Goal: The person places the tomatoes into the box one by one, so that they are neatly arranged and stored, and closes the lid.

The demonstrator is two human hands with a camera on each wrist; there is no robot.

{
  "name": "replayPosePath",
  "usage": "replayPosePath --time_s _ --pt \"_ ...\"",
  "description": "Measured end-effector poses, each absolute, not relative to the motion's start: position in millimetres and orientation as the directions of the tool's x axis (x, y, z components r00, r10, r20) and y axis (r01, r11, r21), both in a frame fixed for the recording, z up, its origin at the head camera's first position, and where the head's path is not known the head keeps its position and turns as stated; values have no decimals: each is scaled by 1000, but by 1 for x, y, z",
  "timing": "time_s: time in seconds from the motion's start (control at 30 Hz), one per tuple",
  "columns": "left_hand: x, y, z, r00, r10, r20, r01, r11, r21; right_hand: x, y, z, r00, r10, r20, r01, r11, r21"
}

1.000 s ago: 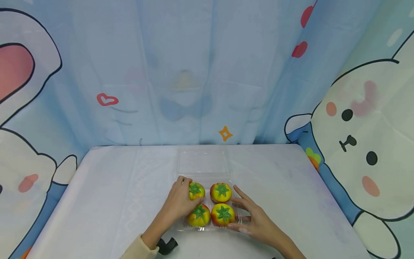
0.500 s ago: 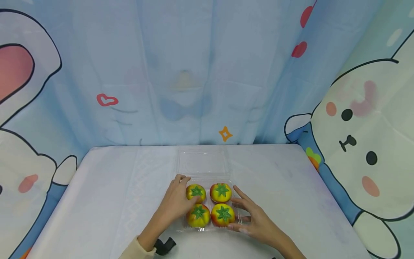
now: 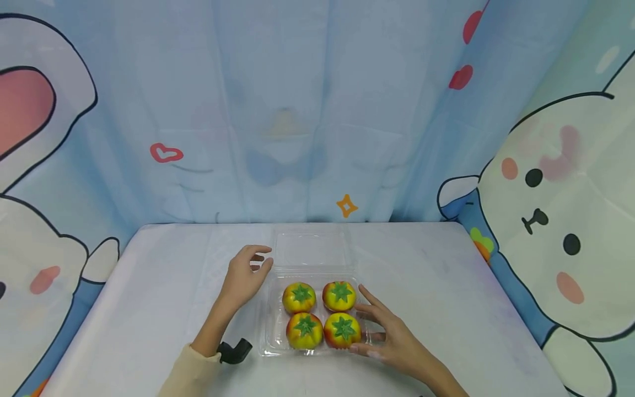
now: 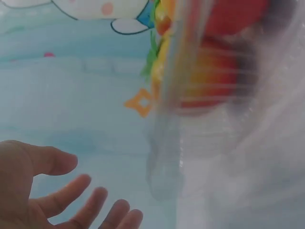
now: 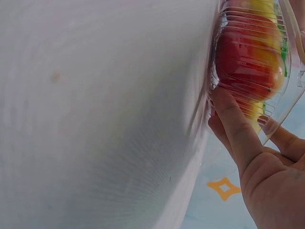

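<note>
On the table lies a clear plastic clamshell box (image 3: 272, 331), its lid (image 3: 311, 249) laid back away from me. Several tomato-like fruits (image 3: 342, 330), yellow and red with green star-shaped leaf tops, sit in the base in two rows. My left hand (image 3: 243, 278) hovers left of the box near the lid's hinge, fingers loosely bent, holding nothing; its palm and fingertips show in the left wrist view. At the box's right side, my right hand (image 3: 392, 333) spreads its fingers along the wall. The right wrist view shows fingertips (image 5: 226, 102) touching the ribbed plastic outside.
A white cloth (image 3: 446, 309) covers the table. Behind it hangs a blue printed curtain (image 3: 297, 110), with cartoon rabbits on both sides. A black piece (image 3: 235, 351) is strapped at my left wrist, beside a cream sleeve (image 3: 190, 372).
My left hand has let go of the back-left fruit and moved up and left, off the box. That fruit now sits slightly further left. The right hand stays where it was.
</note>
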State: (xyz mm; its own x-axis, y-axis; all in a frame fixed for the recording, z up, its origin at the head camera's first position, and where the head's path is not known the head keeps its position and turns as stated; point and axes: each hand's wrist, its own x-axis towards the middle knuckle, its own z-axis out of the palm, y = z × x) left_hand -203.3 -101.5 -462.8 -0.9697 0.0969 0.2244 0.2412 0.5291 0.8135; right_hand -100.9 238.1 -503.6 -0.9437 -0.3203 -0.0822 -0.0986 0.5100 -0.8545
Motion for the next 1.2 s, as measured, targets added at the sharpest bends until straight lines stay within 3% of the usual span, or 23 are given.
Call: replayPosePath --time_s 0.2,0.47,0.7,1.2 --pt "-218 -112 -476 -998 50 38 56 448 892 -102 239 -504 -942 -328 -74 -108 503 -857" --pt "-232 -116 -491 -984 72 -165 -148 202 968 -102 241 -506 -938 -341 -59 -128 500 -856" --pt "-236 -117 -494 -965 159 -211 -182 175 968 -103 241 -504 -937 -344 -55 -134 502 -854" --pt "-240 -114 -505 -955 181 -237 -211 154 965 -106 237 -503 -940 -333 -74 -114 512 -851"
